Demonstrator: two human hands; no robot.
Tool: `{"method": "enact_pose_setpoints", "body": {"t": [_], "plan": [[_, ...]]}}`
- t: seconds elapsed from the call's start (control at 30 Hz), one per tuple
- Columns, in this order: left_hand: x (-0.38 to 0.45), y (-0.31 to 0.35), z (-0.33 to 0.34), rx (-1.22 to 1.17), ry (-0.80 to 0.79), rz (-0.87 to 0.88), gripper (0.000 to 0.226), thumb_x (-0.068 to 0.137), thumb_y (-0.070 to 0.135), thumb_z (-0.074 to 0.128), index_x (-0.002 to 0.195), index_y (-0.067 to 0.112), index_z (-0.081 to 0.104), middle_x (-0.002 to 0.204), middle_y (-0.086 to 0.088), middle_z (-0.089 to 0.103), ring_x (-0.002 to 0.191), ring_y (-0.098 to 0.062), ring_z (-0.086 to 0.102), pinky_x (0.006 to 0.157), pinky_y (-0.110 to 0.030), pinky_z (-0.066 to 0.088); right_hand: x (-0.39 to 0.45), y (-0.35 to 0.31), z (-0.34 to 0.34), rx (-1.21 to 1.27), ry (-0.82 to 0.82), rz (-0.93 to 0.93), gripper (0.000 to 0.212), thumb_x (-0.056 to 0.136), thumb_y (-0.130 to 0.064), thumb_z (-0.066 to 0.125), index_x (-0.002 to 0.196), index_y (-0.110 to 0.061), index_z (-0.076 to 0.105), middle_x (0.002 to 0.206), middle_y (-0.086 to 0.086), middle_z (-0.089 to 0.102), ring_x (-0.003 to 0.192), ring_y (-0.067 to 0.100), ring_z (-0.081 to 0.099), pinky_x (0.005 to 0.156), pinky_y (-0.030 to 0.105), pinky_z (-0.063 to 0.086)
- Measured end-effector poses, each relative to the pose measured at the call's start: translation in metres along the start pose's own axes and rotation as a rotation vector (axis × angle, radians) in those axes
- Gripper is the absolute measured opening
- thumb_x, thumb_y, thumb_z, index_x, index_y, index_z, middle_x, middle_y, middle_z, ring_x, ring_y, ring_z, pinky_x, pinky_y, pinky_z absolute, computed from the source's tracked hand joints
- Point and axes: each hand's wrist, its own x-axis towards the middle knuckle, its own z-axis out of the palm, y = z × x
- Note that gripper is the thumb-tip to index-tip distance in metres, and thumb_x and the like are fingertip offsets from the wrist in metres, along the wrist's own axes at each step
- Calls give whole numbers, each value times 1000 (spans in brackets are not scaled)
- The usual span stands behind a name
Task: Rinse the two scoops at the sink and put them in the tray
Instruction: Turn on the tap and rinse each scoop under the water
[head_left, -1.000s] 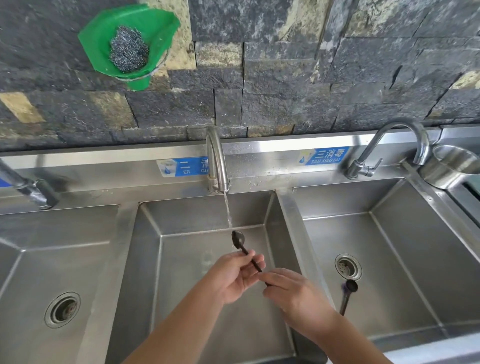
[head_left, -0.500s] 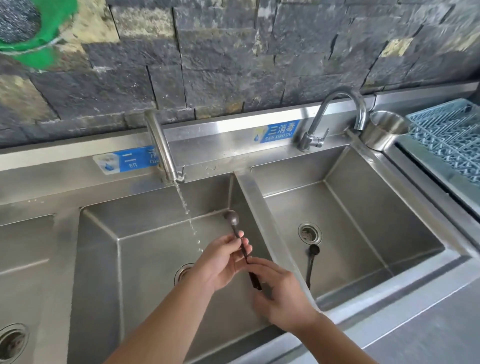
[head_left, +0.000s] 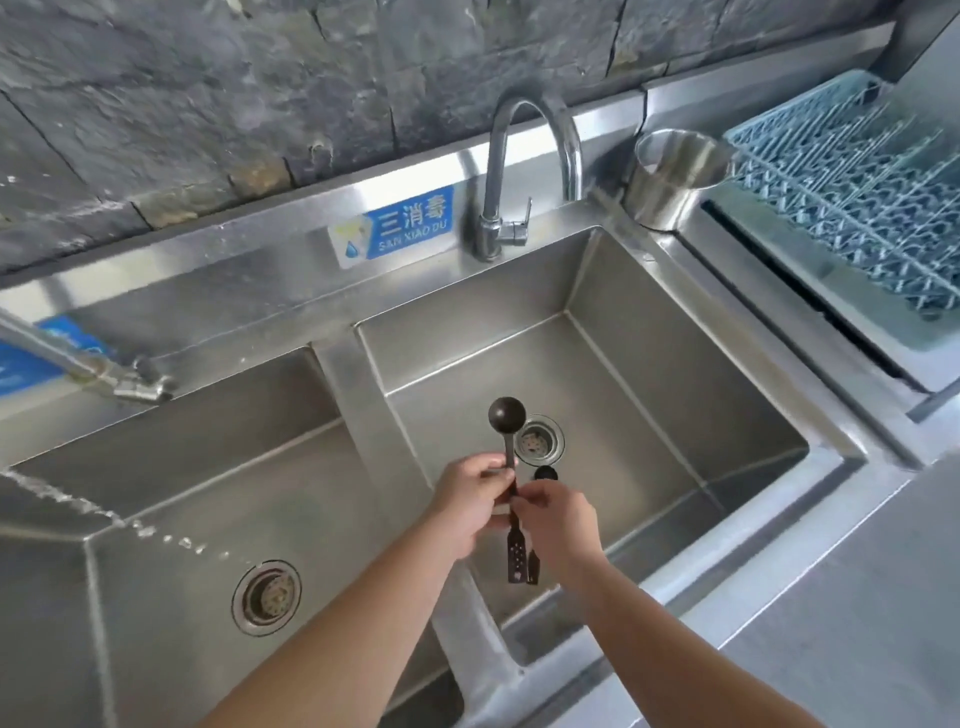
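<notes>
Fingers of our left hand (head_left: 470, 496) and right hand (head_left: 558, 519) close together on the thin handle of a dark round-bowled scoop (head_left: 506, 414), held upright over the right stainless steel sink basin (head_left: 675, 395). A second dark scoop (head_left: 545, 473) lies in that basin beside the drain (head_left: 538, 439). Behind, a blue label (head_left: 410, 223) reads "SAN XIAO DU". At far right sits the pale blue plastic grid tray (head_left: 852, 192).

Both hands meet over the right basin (head_left: 649, 374). The left hand (head_left: 470, 499) and right hand (head_left: 558, 519) pinch the handle of a dark scoop (head_left: 506, 415), bowl toward 12 o'clock. A second scoop (head_left: 545, 474) lies just beside it at 3 o'clock, partly hidden. The blue tray (head_left: 852, 197) sits at 2 o'clock.
</notes>
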Motion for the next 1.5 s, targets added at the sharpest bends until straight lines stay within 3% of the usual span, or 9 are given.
{"method": "enact_pose_setpoints", "body": {"t": [0.13, 0.23, 0.4, 0.63, 0.9, 1.13, 1.27, 1.37, 1.5], "plan": [[62, -23, 29, 210, 90, -44, 25, 88, 6, 62, 111, 12, 70, 96, -11, 73, 85, -27, 70, 75, -43, 60, 59, 32, 3, 0, -65, 138, 22, 81, -20, 62, 63, -32, 65, 59, -11, 66, 57, 7, 62, 47, 19, 41], [106, -53, 37, 437, 128, -136, 24, 86, 11, 60, 104, 19, 73, 99, -10, 75, 94, -30, 69, 87, -44, 57, 96, 58, 22, -63, -115, 210, 13, 84, -20, 59, 76, -22, 69, 69, -3, 65, 58, 13, 57, 45, 20, 37], [166, -109, 42, 494, 192, -307, 28, 84, 4, 57, 107, 14, 71, 104, -20, 73, 102, -40, 66, 92, -53, 53, 145, 97, 57, -171, -211, 328, 17, 85, -16, 57, 82, -11, 72, 79, 10, 67, 75, 27, 64, 63, 29, 52], [198, -138, 46, 677, 275, -343, 21, 75, 16, 69, 93, 25, 78, 93, -3, 77, 86, -21, 70, 78, -27, 55, 185, 130, 90, -175, -225, 489, 25, 88, -17, 56, 107, -9, 71, 110, 16, 69, 104, 34, 64, 78, 31, 49], [206, -149, 42, 773, 299, -372, 25, 79, 24, 71, 104, 22, 75, 110, -6, 73, 107, -24, 64, 86, -24, 47, 190, 135, 97, -177, -278, 527, 29, 87, -19, 58, 111, -6, 68, 113, 16, 68, 108, 33, 63, 80, 31, 50], [168, -89, 42, 801, 301, -255, 54, 86, 26, 61, 136, 9, 48, 138, -16, 53, 126, -32, 49, 103, -37, 41, 160, 83, 52, -229, -290, 246, 23, 82, -17, 48, 85, -11, 70, 86, 11, 67, 81, 30, 62, 69, 30, 50], [111, -37, 25, 930, 227, 101, 56, 89, 27, 53, 142, 16, 41, 149, -9, 42, 137, -25, 38, 111, -38, 33, 125, 35, 23, -338, -289, -21, 18, 80, -18, 41, 84, -24, 58, 82, 7, 65, 79, 31, 60, 68, 35, 51], [54, -13, -12, 1048, 255, 359, 52, 92, 34, 50, 143, 28, 37, 157, 0, 28, 142, -19, 31, 109, -39, 35, 93, 0, 17, -437, -315, -183, 47, 86, -35, 48, 133, -29, 49, 124, 6, 64, 112, 28, 59, 86, 37, 50], [-16, -2, -82, 1031, 414, 399, 57, 93, 41, 48, 146, 25, 35, 156, -1, 31, 141, -17, 30, 112, -32, 28, 51, -50, 39, -593, -327, -490, 66, 89, -44, 49, 149, -26, 27, 160, 1, 24, 145, 20, 22, 115, 40, 27]]}}
